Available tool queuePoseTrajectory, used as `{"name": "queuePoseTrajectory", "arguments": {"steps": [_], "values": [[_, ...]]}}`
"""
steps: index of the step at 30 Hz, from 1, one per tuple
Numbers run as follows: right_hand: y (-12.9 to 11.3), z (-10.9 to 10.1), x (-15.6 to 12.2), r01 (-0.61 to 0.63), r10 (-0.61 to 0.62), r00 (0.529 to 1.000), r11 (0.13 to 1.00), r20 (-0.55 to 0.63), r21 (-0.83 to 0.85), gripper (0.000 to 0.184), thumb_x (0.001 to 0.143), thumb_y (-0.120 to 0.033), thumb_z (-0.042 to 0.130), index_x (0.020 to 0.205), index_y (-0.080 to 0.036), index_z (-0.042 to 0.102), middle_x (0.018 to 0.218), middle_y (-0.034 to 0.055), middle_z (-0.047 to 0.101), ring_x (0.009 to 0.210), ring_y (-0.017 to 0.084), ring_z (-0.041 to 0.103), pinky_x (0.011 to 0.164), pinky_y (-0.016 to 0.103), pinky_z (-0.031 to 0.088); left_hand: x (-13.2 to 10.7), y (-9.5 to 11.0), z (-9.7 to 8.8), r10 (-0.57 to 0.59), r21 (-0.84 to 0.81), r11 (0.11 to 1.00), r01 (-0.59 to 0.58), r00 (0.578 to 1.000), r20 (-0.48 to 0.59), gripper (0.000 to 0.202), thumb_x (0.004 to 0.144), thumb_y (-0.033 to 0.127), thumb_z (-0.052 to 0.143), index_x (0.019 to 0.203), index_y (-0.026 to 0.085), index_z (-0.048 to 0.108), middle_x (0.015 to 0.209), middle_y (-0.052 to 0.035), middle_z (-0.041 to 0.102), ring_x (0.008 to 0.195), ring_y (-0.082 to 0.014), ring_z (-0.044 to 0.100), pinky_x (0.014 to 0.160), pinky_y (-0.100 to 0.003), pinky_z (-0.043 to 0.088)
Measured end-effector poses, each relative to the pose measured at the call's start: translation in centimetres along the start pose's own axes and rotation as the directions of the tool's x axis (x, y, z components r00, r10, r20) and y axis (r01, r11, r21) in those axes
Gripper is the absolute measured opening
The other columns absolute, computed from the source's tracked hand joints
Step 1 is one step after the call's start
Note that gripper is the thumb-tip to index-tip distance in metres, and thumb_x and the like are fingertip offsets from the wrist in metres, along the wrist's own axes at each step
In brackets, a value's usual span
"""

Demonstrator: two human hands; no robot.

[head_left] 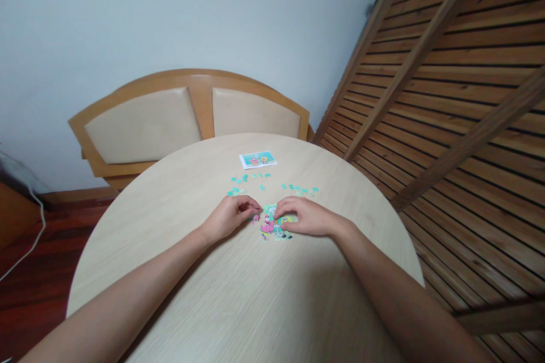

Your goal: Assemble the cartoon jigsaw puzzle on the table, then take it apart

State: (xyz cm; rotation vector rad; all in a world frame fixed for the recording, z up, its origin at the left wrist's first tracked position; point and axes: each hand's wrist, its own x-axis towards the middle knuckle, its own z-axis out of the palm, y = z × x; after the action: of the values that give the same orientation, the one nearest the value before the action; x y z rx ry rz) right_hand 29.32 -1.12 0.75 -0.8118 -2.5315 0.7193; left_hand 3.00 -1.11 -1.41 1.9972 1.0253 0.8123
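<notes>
A partly joined jigsaw puzzle [279,230] with pink, yellow and teal cartoon figures lies flat on the round table [221,306]. My right hand [309,216] rests over its right side, thumb and fingers apart, the fingertips on or just above the picture and hiding part of it. At the puzzle's left, my left hand [232,216] has its fingers curled together; whatever is between the tips is too small to make out. A loose pink puzzle piece [256,218] lies just under those fingertips.
Loose teal pieces [292,187] lie in a row beyond my right hand, and more teal pieces [238,180] beyond my left. A reference picture sheet [258,160] is farther back. Behind the table stands a padded headboard [145,125]; slatted wood [447,102] leans at the right.
</notes>
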Motion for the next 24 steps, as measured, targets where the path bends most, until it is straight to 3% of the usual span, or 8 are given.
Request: {"name": "queuePoseTrajectory", "arguments": {"steps": [14, 24], "values": [[-0.3, 0.0, -0.1, 0.004, -0.003, 1.0, 0.999, 0.015, -0.049, 0.023, 0.083, -0.023, 0.073, 0.105, -0.021, 0.076, 0.103, 0.0065, 0.074, 0.099, 0.022, 0.066, 0.093, 0.035, 0.049, -0.2, 0.5, 1.4, 0.033, -0.067, 0.997, -0.029, 0.998, 0.059, 0.013, 0.093, 0.027, 0.062, 0.099, 0.018, 0.069, 0.096, -0.0059, 0.077, 0.089, -0.018, 0.072, 0.082, -0.03, 0.057], [-0.3, 0.0, -0.1, 0.013, -0.012, 1.0, 0.999, 0.016, -0.048, 0.024, 0.083, -0.022, 0.072, 0.106, -0.022, 0.076, 0.104, 0.0063, 0.074, 0.1, 0.022, 0.067, 0.093, 0.035, 0.049, -0.2, 1.0, 1.8, 0.045, -0.014, 0.999, -0.044, 0.995, 0.091, 0.013, 0.093, 0.022, 0.06, 0.105, 0.019, 0.065, 0.099, -0.0055, 0.078, 0.092, -0.0185, 0.074, 0.083, -0.031, 0.058]]}}
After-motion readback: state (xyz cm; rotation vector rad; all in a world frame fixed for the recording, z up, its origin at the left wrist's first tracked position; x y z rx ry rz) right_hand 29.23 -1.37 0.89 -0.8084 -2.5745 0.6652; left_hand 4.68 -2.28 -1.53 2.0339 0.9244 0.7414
